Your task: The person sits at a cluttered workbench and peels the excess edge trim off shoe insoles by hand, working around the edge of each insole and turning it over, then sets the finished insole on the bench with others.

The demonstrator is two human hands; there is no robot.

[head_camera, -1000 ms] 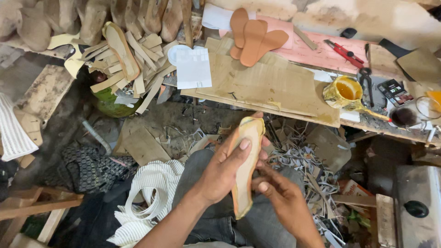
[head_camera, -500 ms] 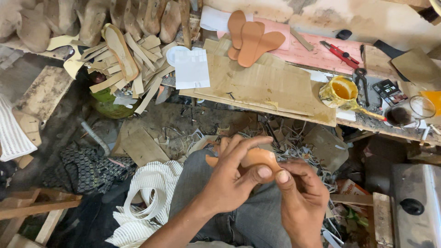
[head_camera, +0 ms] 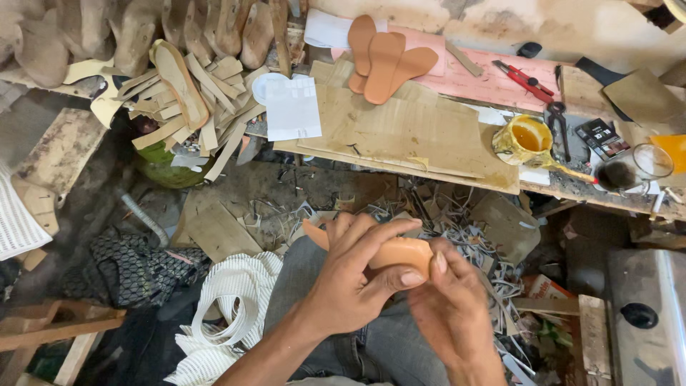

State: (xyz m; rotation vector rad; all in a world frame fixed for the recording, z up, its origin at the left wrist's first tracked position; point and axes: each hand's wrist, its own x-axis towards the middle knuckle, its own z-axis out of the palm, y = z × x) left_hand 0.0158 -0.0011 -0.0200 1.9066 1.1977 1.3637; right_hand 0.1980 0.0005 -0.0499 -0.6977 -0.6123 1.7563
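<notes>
Left hand (head_camera: 350,282) wraps over tan sole (head_camera: 400,251), thumb pinching its edge; right hand (head_camera: 446,307) grips beneath, fingers closed on it.

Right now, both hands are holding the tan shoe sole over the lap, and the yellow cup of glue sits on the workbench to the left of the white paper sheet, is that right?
Not quite. In the head view the yellow cup stands to the right of the white paper sheet, not the left. The rest holds: the left hand and right hand both hold the tan shoe sole over the lap, and the cup sits on the workbench.
</notes>
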